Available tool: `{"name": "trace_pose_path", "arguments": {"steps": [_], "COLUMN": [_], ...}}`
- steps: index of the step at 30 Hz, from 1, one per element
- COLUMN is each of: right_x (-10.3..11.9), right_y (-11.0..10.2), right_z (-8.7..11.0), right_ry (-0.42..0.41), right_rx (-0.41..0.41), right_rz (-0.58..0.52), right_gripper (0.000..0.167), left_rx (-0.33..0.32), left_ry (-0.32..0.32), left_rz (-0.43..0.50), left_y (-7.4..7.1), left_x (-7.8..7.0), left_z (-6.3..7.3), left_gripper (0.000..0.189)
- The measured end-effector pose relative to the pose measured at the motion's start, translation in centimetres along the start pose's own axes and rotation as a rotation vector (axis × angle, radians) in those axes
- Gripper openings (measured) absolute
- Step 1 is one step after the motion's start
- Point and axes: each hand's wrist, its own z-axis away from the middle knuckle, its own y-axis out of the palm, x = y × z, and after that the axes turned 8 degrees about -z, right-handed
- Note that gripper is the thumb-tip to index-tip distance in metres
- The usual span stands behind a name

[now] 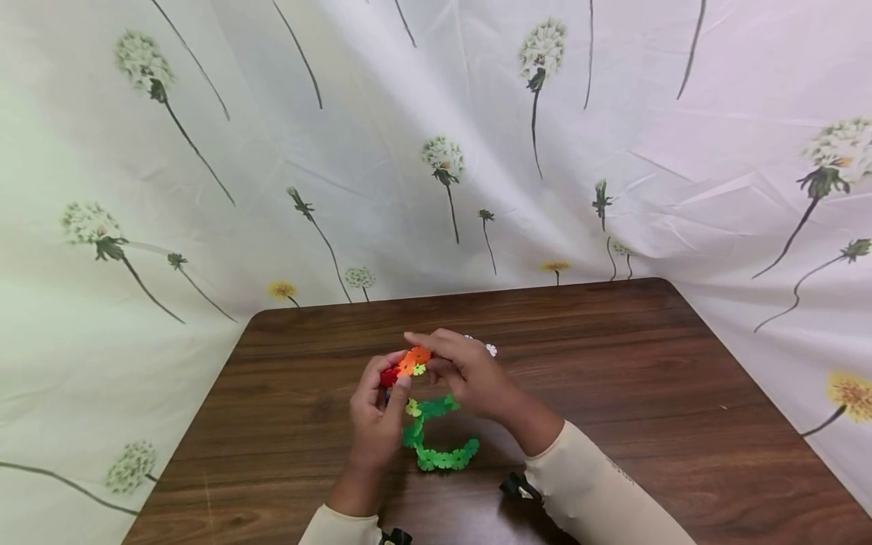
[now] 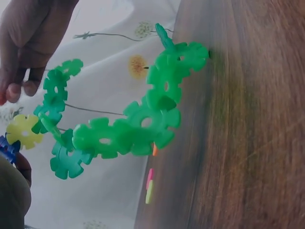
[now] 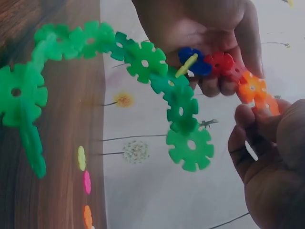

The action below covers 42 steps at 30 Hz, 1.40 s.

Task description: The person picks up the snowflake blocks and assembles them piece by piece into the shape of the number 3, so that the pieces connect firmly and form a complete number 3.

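My left hand [image 1: 378,412] holds a chain of interlocking flower-shaped discs by its red discs [image 3: 220,64]. With thumb and fingers my right hand [image 1: 470,371] pinches the orange discs [image 3: 252,87] at the chain's end. From the red part the chain runs through a blue disc [image 3: 194,61] and a yellow disc [image 2: 25,131] into a long curved run of green discs [image 1: 443,458]. That green run hangs below the hands. A small yellow-green disc [image 1: 418,369] shows between the hands; whether it joins the chain, I cannot tell.
White discs [image 1: 491,350] lie on the brown wooden table [image 1: 613,363] beyond my right hand. The right wrist view shows loose yellow [image 3: 81,158], pink [image 3: 86,182] and orange [image 3: 87,217] discs on the table. A dandelion-print cloth [image 1: 381,189] hangs behind.
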Motion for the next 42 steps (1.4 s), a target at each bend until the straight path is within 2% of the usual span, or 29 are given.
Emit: {"name": "trace_pose_path", "arguments": {"steps": [3,9,17,21,27,32,37,42], "right_x": [-0.2,-0.8,-2.1,-2.7,-3.3,-4.0,-5.7,-7.4], "right_y": [-0.5,-2.2,-3.9,-4.3,-4.5,-4.6,-4.5,-4.4], "right_z": [0.0,0.2,0.7,0.9,1.0,1.3,2.0,2.2], "right_ry": [0.045,0.125,0.272,0.309,0.348,0.437,0.551,0.574], "right_rx": [-0.021,-0.078,-0.168,-0.18,-0.201,-0.212,-0.225,-0.259], "right_rz": [-0.044,-0.068,-0.104,-0.131,-0.128,-0.132,-0.158,-0.177], "right_gripper": [0.051,0.031,0.024,0.024,0.022,0.023,0.023,0.022], "left_rx": [-0.038,-0.107,-0.093,-0.102,-0.114,-0.125,-0.12,-0.108], "left_ry": [-0.032,-0.106,-0.117,-0.131,-0.104,-0.048,-0.006,-0.002], "left_rz": [0.002,0.0,-0.02,-0.04,-0.055,-0.068,-0.078,-0.088], "left_y": [0.0,0.0,0.1,0.1,0.0,-0.2,-0.3,-0.5], "left_x": [-0.1,-0.2,-0.5,-0.5,-0.3,-0.2,-0.1,0.0], "left_z": [0.0,0.1,0.1,0.0,-0.1,-0.2,-0.1,-0.2], "left_gripper": [0.031,0.03,0.041,0.044,0.042,0.039,0.041,0.041]}}
